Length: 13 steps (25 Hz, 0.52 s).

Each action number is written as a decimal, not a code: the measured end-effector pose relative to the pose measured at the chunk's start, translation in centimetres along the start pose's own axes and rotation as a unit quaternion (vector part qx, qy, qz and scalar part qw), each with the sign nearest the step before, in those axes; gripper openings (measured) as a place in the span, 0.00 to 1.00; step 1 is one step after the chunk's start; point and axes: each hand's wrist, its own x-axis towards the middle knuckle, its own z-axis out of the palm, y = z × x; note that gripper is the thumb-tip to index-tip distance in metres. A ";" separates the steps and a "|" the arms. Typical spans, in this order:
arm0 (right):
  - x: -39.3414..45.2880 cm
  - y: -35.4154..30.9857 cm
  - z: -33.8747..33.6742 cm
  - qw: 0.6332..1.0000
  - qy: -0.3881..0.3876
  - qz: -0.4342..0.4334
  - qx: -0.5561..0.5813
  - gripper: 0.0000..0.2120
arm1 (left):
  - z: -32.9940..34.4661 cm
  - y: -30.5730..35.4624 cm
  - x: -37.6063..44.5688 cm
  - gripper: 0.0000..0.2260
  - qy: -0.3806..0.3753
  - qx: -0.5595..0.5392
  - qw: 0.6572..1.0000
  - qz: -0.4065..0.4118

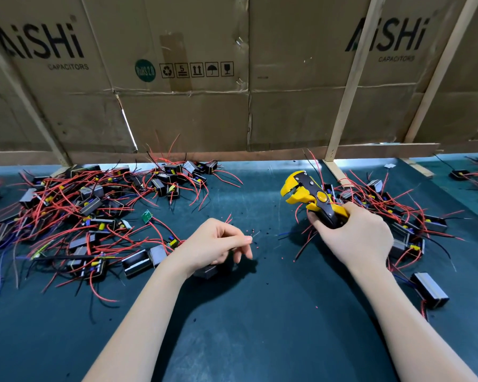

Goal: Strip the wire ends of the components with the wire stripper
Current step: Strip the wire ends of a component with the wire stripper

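Dark green surface (260, 326): right hand (353, 238) grips wire stripper (312, 198); left hand (215, 244), fingers curled, holds a black component (209, 271) beneath, its wires (228, 217) above.

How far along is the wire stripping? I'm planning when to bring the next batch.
Done: red and black insulation bits on the mat suggest some ends are stripped, perhaps those in the right pile. In hand: the right hand grips the wire stripper; the left hand holds one component by its wires. Left: probably the large left pile.
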 end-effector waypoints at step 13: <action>0.5 -0.1 -0.7 0.999 -0.014 -0.018 0.044 0.24 | 0.8 0.6 0.8 0.17 0.140 -0.005 0.989 -0.035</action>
